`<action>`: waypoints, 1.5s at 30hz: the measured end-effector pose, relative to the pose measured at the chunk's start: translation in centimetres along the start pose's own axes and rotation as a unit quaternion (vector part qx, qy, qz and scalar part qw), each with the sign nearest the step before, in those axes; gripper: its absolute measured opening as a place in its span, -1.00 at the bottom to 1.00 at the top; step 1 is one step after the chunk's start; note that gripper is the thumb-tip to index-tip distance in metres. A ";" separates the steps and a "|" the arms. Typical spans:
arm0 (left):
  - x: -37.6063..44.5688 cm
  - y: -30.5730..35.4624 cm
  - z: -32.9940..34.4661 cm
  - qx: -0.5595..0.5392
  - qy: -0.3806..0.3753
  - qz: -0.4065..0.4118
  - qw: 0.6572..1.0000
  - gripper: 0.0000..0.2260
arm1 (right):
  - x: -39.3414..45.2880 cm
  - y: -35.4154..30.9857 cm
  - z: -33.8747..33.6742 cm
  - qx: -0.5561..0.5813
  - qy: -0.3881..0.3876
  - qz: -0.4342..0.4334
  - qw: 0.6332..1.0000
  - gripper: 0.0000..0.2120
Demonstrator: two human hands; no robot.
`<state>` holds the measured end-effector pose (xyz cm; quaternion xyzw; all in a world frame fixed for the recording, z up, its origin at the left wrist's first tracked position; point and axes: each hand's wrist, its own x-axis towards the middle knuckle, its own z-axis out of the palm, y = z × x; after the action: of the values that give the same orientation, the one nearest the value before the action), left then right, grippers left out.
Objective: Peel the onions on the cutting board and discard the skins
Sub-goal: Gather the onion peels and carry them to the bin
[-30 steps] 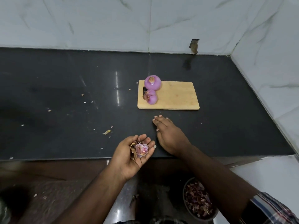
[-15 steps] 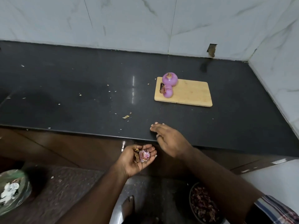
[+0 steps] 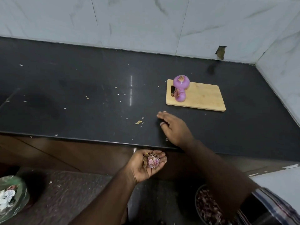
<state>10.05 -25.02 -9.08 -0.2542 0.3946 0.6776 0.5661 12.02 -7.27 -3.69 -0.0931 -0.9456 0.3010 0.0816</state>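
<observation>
Two peeled purple onions stand on the left end of a wooden cutting board (image 3: 204,98): a large onion (image 3: 181,82) behind and a small onion (image 3: 179,96) in front, with skin scraps at its side. My left hand (image 3: 146,164) is palm up below the counter's front edge, cupping a heap of onion skins (image 3: 152,161). My right hand (image 3: 174,128) lies flat on the black counter (image 3: 81,95) with straight fingers, in front of the board and apart from it. A loose skin flake (image 3: 138,122) lies just left of its fingertips.
Small skin crumbs dot the counter to the left. A dark bowl of onion skins (image 3: 209,208) sits low at the right, below the counter. A green-lined bin with white waste (image 3: 9,197) is at the lower left. Marble walls close the back and right.
The view has swung left and down, showing more of the floor and the green bin. My right hand has slid left along the counter. My left hand still cups the skins.
</observation>
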 end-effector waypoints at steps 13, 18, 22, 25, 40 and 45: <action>-1.9 3.4 -4.3 -0.020 -0.019 0.021 0.999 -0.74 | -3.2 -5.3 3.8 0.086 -0.128 -0.183 0.971 -0.63; -1.9 3.6 -4.2 -0.018 -0.024 -0.002 1.000 -0.71 | -0.3 -2.7 2.2 0.015 -0.015 -0.049 0.999 -0.59; -2.3 4.0 -4.5 -0.023 -0.026 -0.002 0.999 -0.72 | -1.4 -6.1 4.5 0.015 -0.149 -0.113 0.982 -0.55; -2.7 4.9 -5.5 -0.018 -0.025 -0.006 1.000 -0.72 | -0.1 -7.0 4.6 0.076 -0.129 -0.126 0.981 -0.62; -4.2 9.5 -10.6 0.014 -0.028 -0.024 0.999 -0.70 | 19.4 -2.4 4.8 -0.089 0.017 0.108 0.990 -0.46; -4.2 9.3 -10.7 0.021 -0.030 -0.023 0.999 -0.68 | 20.3 -6.9 9.3 -0.098 -0.064 -0.054 0.992 -0.51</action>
<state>0.89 -36.66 -9.49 -0.2310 0.3854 0.6635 0.5982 -10.46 -13.37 -5.20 -0.0303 -0.9773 0.2078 0.0277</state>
